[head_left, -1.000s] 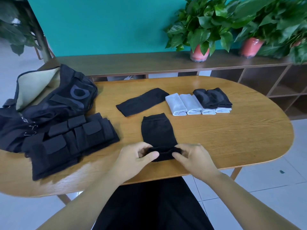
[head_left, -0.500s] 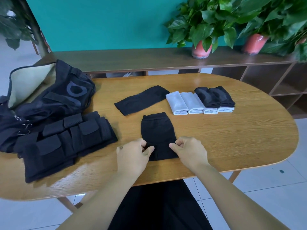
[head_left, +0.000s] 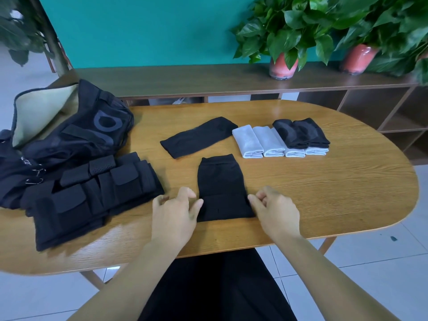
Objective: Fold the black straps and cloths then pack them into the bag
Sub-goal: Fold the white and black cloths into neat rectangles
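The person is standing at the wooden table with a black cloth lying flat just in front of them, its near end doubled over so a fold line is showing across it. The left hand is hovering at the cloth's left edge, fingers loosely spread and gripping nothing, thumb just touching the fabric; the right hand is sitting at the right edge with fingers curled in. Whether it is pinching the hem I cannot tell. Placed on either side like that, they seem to be squaring the fold. Another black cloth is lying unfolded farther back, waiting its turn I would guess, beside a neat row of folded white and black cloths. The black straps are stacked to the left, against the open bag, probably to keep packing handy.
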A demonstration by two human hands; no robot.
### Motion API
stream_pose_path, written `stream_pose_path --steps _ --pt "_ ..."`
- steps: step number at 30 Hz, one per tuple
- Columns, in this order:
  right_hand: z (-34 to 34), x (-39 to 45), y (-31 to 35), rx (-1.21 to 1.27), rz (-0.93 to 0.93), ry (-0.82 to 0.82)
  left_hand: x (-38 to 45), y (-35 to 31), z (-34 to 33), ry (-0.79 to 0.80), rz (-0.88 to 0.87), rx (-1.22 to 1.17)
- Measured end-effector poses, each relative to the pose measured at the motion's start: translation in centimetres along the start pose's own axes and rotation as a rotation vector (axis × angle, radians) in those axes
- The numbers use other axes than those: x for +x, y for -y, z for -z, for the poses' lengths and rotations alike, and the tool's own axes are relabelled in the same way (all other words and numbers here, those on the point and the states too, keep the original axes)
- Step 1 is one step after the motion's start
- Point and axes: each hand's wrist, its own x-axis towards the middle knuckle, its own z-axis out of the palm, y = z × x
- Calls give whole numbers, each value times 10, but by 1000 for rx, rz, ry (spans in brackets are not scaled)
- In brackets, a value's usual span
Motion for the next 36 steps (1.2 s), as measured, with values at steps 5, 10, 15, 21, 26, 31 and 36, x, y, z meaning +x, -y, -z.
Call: stream_pose_path --steps 5,10,15,21,26,31,36 --pt "3 -18 -2 -100 520 -313 -19 0 3 -262 -175 -118" --pt "-18 -24 -10 -456 859 61 -44 -23 -29 -164 -427 79" --pt "-15 -19 -29 -503 774 175 -43 -15 -41 -116 -417 210" --pt "-11 -29 -23 -414 758 186 -36 -12 -34 -171 -337 185" --pt "-12 -44 -7 -337 771 200 -10 -7 -24 -234 -274 89" --pt "-15 -47 -2 -341 762 195 1 0 -24 -234 -316 65" --pt "-18 -46 4 -244 751 213 4 5 -22 -235 -323 18"
